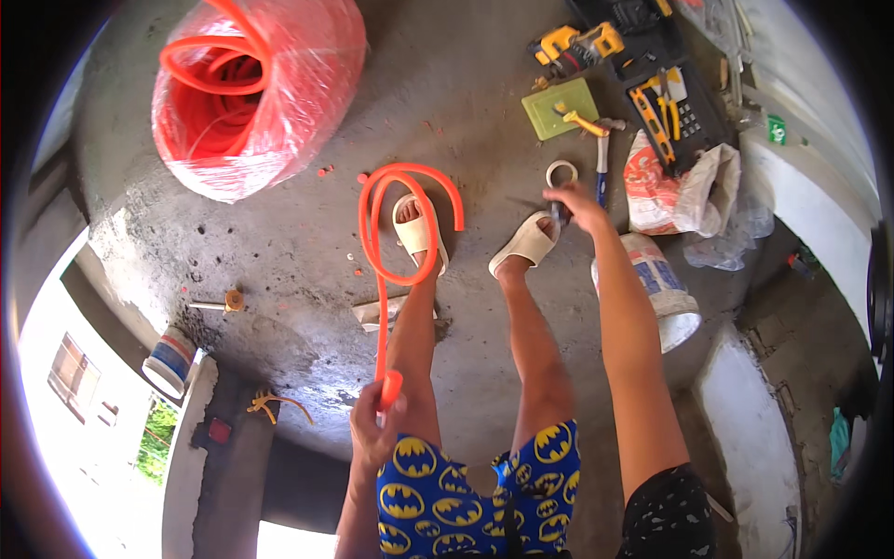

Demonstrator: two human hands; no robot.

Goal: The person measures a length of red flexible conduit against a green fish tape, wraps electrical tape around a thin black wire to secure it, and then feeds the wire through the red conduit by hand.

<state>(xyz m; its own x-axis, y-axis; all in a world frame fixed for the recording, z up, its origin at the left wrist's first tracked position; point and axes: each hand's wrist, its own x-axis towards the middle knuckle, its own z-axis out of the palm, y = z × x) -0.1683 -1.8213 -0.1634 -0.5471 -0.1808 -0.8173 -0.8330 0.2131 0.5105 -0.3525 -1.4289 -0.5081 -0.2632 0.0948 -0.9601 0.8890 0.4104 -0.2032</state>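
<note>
Tubing [383,317], bright orange and flexible, runs up from the left hand [372,429] into a loose loop that crosses in front of the left sandal [406,238]. The fingers of that hand are closed around the tubing close to one end, which pokes out above the grip; the other end curves over and finishes between the two feet. Whether the loop rests on the foot or hangs above it, I cannot tell.

The right hand [582,207] reaches down beside the right sandal [523,244], its fingers at a small dark object [558,214]. Blur hides how far they are closed, so I cannot tell whether the object is gripped or only touched. Just beyond the fingertips lies a pale ring [562,163], flat on the concrete floor [279,252].

Right of the ring is a hammer [602,168] with a blue and white handle, near a crumpled sack [652,200]. Farther off sit a green box [548,116], a yellow and black drill [582,51] and a dark, open tool case [694,135]. A large plastic-wrapped coil [312,102] of orange tube stands at upper left.
</note>
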